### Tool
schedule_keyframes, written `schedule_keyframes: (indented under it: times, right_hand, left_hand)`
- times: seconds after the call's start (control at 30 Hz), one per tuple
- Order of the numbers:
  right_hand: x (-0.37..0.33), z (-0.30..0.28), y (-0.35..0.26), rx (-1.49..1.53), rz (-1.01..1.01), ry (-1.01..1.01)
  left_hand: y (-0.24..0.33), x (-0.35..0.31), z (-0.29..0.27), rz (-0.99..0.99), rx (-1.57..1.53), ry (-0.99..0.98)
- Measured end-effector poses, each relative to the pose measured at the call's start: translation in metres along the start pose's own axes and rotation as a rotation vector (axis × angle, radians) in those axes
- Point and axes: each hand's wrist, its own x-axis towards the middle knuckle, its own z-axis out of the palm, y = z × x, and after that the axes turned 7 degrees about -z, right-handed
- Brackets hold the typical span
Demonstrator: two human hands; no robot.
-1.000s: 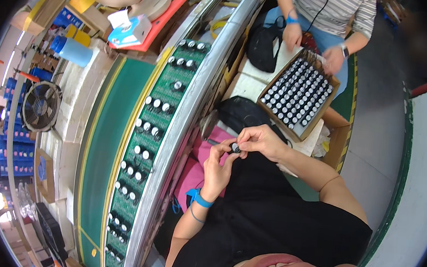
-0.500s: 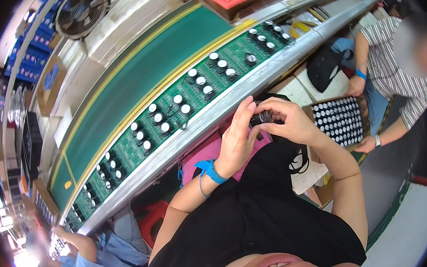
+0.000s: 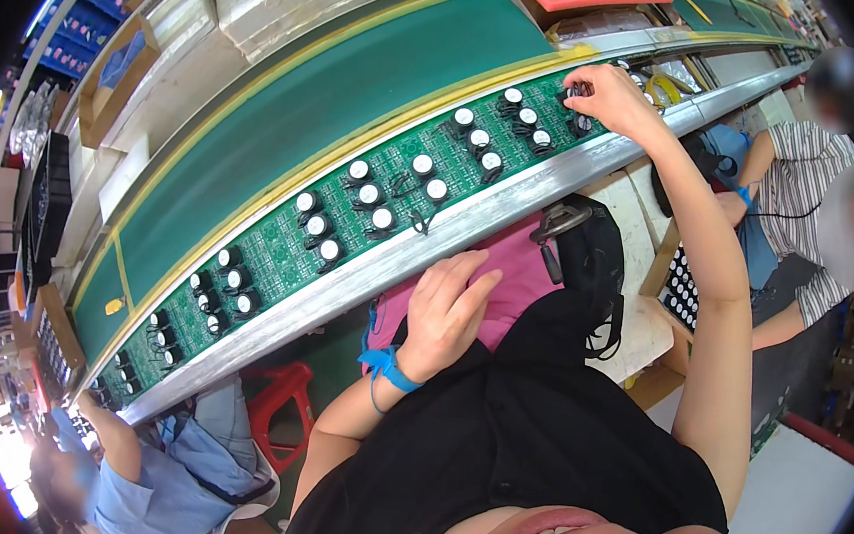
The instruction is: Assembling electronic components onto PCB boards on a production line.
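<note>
My right hand (image 3: 613, 99) reaches over the far right end of a row of green circuit boards (image 3: 277, 260). Its fingertips pinch a small round part with black wire (image 3: 573, 92), largely covered by the fingers. Beside it on the board lies a dark round part (image 3: 583, 125). White-topped round parts with black leads (image 3: 438, 190) stand in groups along the boards. My left hand (image 3: 448, 314), with a blue band at the wrist, is held empty before my body, its fingers stretched out and apart, short of the metal rail (image 3: 419, 241).
Beyond the boards runs a green conveyor belt (image 3: 360, 101) with yellow edges. At the right, a co-worker in a striped shirt (image 3: 807, 156) is near a tray of white-topped parts (image 3: 683, 292). Another in blue (image 3: 171, 458) sits lower left by a red stool (image 3: 280, 411).
My hands have parted; they were together around a black part. The right hand has gone forward and right to the boards, and the left has come down. My view has shifted.
</note>
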Motion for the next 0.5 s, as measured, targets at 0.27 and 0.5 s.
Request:
schedule_keyframes:
  times: [0.27,0.5]
  right_hand:
    - [0.011,0.002,-0.002,-0.065,0.091,-0.130]
    - [0.014,0.002,-0.003,-0.098,0.102,-0.159]
  left_hand:
    - [-0.013,-0.032,-0.036,-0.076,0.106,0.084]
    - [-0.015,-0.033,-0.040,-0.109,0.105,0.120]
